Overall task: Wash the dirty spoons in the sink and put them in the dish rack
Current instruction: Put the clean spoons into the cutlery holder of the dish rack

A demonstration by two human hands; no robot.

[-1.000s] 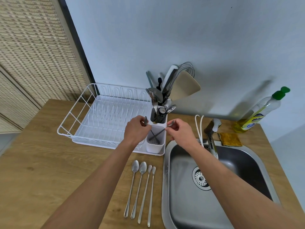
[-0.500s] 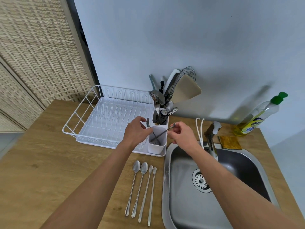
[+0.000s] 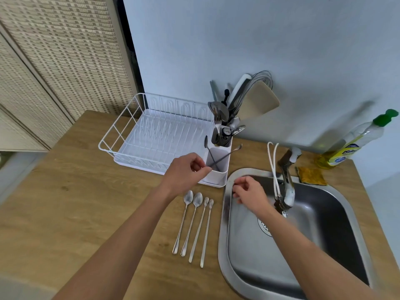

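Note:
Two long spoons (image 3: 225,156) stand crossed in the white cutlery cup (image 3: 219,176) at the dish rack's (image 3: 121,129) right front corner. My left hand (image 3: 186,168) hovers just left of the cup with loosely curled fingers, one fingertip near its rim, holding nothing. Over the left rim of the steel sink (image 3: 324,215) is my right hand (image 3: 247,191), also loosely curled and empty. Several long-handled spoons (image 3: 193,224) lie side by side on the wooden counter, between the rack and the sink.
A second holder full of utensils (image 3: 226,126) stands behind the cup. The tap (image 3: 286,180) reaches over the sink, with white cords (image 3: 273,163) beside it. A yellow sponge (image 3: 311,176) and a soap bottle (image 3: 350,146) sit at the back right.
Both hands have let go of the two spoons, which now stand in the cup. My left hand drew back a little; my right hand dropped down to the sink's rim.

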